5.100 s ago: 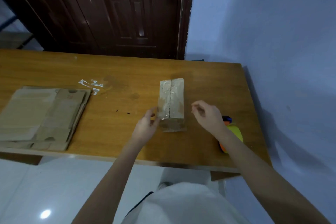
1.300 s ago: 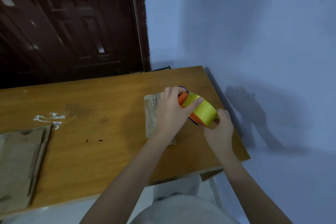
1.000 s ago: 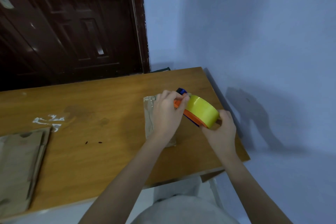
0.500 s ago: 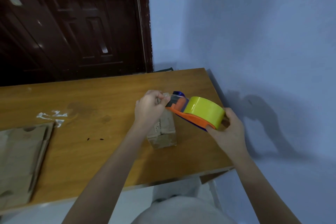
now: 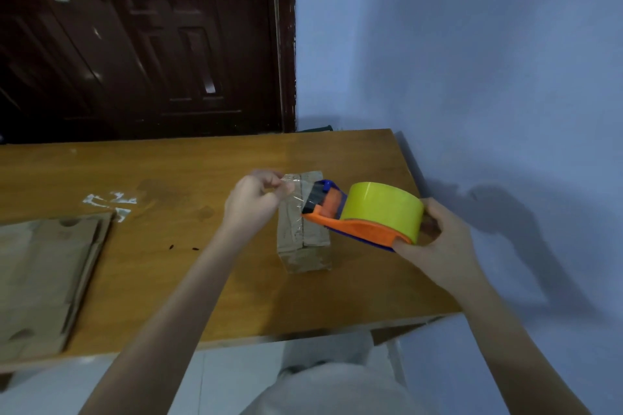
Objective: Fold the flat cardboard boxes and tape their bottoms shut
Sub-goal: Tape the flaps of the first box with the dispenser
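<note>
The table (image 5: 168, 273) is warm orange-brown wood with visible grain and a few dark specks. On it, a plain brown box (image 5: 305, 248) wears a clear, glossy strip along its seam. Right of the box, the tape dispenser (image 5: 357, 229) is orange with a blue edge (black at the nose), carrying a bright yellow-green roll (image 5: 384, 209). Left of the box lies dull brown flat cardboard (image 5: 43, 280).
</note>
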The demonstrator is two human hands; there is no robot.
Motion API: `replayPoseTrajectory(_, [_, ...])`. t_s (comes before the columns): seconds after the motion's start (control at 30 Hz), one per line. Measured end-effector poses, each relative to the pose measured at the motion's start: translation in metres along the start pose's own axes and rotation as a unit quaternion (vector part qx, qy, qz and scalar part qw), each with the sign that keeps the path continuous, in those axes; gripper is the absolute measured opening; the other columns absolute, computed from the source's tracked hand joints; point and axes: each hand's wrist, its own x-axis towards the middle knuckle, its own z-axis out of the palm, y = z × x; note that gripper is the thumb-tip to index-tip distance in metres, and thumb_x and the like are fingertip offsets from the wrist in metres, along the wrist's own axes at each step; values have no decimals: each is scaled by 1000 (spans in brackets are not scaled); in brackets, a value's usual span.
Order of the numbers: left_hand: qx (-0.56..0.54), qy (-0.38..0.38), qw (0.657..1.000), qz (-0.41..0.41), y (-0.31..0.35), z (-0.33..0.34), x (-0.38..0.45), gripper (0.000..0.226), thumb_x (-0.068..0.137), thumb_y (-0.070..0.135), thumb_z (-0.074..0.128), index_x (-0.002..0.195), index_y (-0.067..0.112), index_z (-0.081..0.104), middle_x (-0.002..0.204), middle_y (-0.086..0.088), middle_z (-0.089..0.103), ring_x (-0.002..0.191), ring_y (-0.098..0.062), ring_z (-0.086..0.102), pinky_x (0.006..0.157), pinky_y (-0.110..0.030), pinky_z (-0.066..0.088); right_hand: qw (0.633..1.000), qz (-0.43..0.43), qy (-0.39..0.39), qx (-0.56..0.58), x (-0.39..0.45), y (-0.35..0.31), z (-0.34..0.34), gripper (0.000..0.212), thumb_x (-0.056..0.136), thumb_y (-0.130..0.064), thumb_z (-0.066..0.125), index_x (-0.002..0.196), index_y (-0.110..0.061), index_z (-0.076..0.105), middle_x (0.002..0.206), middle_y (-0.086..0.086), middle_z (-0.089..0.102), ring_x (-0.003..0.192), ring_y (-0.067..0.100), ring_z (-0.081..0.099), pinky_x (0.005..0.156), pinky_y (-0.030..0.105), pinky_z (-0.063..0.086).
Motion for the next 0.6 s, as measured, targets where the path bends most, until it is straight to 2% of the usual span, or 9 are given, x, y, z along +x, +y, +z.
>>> replayPoseTrajectory(0.2, [-15,66,997,-30,-11,-34,4,21,87,32,64,70,20,62,116,7,61,106,-16,55,93,-40,44,997,32,21,65,-1,-11,-15,34,48,-41,61,81,-34,56,71,-18,62,70,-11,60,61,3,43])
replayPoseTrajectory(0.3, [-55,38,997,-25,-18,-39,-4,11,86,22,67,91,13,64,122,6,57,109,-13,55,96,-37,43,992,76,27,94,0,-12,-24,31,49,-22,67,76,-31,56,69,-14,61,63,-10,59,58,5,45])
replayPoseTrajectory(0.37, [-120,28,992,7,-20,-31,-16,24,84,8,67,105,16,57,124,7,54,111,-9,55,101,-37,42,985,109,23,132,4,-8,-24,25,52,-10,62,72,-26,58,58,-9,61,57,-6,58,55,7,45])
replayPoseTrajectory(0.4, [-159,36,986,39,-20,-28,-22,29,83,1,65,104,20,57,124,7,55,113,-8,55,102,-36,41,978,130,19,163,5,-6,-22,20,54,-8,62,69,-22,61,57,-8,63,56,-3,58,55,9,46])
replayPoseTrajectory(0.47, [-232,61,966,94,-18,-25,-30,36,74,-6,60,85,29,64,115,7,62,116,-11,54,99,-33,41,949,194,20,246,6,0,-19,11,63,-5,69,62,-16,67,59,-6,65,57,2,60,55,14,49])
replayPoseTrajectory(0.53, [-291,74,948,101,-16,-20,-33,38,66,-4,52,68,31,66,92,8,68,109,-15,59,90,-28,43,915,256,24,312,6,5,-15,22,81,1,62,65,-13,68,61,-2,66,57,8,61,52,19,51])
replayPoseTrajectory(0.6, [-317,59,942,91,-10,-10,-37,36,69,-1,47,65,28,68,76,5,68,96,-17,63,82,-25,46,893,289,15,345,8,4,-11,15,86,1,55,76,-6,63,63,3,67,59,12,63,52,25,54])
